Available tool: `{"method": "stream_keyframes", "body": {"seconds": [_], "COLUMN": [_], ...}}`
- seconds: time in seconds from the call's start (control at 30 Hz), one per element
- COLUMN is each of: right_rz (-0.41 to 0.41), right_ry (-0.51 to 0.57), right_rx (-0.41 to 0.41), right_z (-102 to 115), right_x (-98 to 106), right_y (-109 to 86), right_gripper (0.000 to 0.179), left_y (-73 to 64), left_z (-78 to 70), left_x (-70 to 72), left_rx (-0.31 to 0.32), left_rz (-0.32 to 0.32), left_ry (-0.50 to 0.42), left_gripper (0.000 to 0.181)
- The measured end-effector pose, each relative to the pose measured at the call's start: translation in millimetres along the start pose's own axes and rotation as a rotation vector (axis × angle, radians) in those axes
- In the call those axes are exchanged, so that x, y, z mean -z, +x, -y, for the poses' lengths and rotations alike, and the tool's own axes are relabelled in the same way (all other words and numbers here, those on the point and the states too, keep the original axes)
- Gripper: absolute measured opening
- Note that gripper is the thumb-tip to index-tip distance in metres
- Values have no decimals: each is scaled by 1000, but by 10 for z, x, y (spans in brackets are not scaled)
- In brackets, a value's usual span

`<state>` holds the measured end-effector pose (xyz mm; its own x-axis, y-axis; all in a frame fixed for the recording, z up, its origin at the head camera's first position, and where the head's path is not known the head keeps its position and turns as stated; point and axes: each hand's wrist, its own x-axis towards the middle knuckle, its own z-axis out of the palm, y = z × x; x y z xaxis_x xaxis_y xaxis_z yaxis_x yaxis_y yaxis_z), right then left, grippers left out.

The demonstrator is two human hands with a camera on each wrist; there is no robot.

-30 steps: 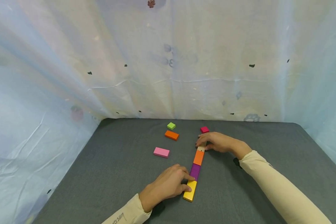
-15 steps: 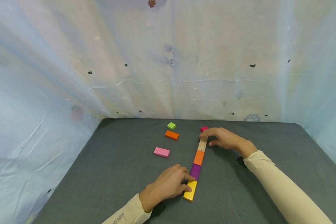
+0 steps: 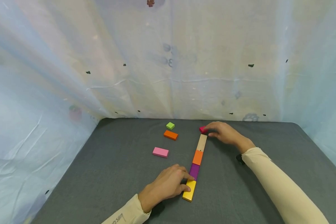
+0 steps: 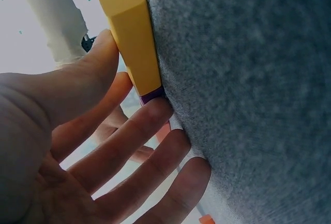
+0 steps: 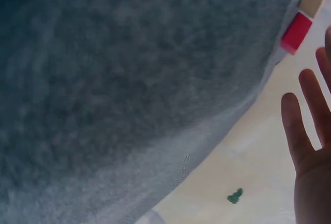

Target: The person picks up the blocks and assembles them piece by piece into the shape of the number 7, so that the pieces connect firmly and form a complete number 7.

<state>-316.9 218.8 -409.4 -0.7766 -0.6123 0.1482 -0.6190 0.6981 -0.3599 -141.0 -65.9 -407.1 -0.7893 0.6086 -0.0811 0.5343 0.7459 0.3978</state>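
Observation:
A row of flat blocks runs away from me on the dark cloth: yellow (image 3: 189, 191), purple (image 3: 194, 171), orange (image 3: 197, 157) and plain wood (image 3: 202, 142), with a small red block (image 3: 202, 129) at the far end. My left hand (image 3: 168, 184) rests at the near end, thumb on the yellow block and index finger by its seam with the purple one. In the left wrist view its other fingers lie loosely extended along the row. My right hand (image 3: 224, 133) has its fingertips at the red block, the thumb beside the wood block; its fingers look fairly straight in the right wrist view.
Left of the row lie a pink block (image 3: 160, 152), another orange block (image 3: 170, 135) and a small green block (image 3: 170, 125). A pale printed sheet (image 3: 184, 62) hangs behind the table (image 3: 114, 174) and along its sides.
My right hand has moved away from me along the row, from over the wood block to the red block, uncovering the wood block. My left hand stays in place.

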Motion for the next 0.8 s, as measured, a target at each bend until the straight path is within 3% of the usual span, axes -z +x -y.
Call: {"method": "stream_keyframes", "body": {"seconds": [0.13,0.37,0.8], "right_rz": [-6,-17,15], "right_ry": [-12,-39,14], "right_rx": [-46,-30,-49], "right_z": [-37,-81,-124], "right_x": [-13,-10,-86], "right_y": [34,104,182], "right_gripper": [37,39,39], "left_y": [-17,-28,-24], "left_z": [-3,1,-1], "left_x": [-6,-15,-26], "left_rx": [-1,-6,-1], "left_rz": [-7,-17,-21], "left_ry": [-5,2,1], "left_gripper": [33,33,32]}}
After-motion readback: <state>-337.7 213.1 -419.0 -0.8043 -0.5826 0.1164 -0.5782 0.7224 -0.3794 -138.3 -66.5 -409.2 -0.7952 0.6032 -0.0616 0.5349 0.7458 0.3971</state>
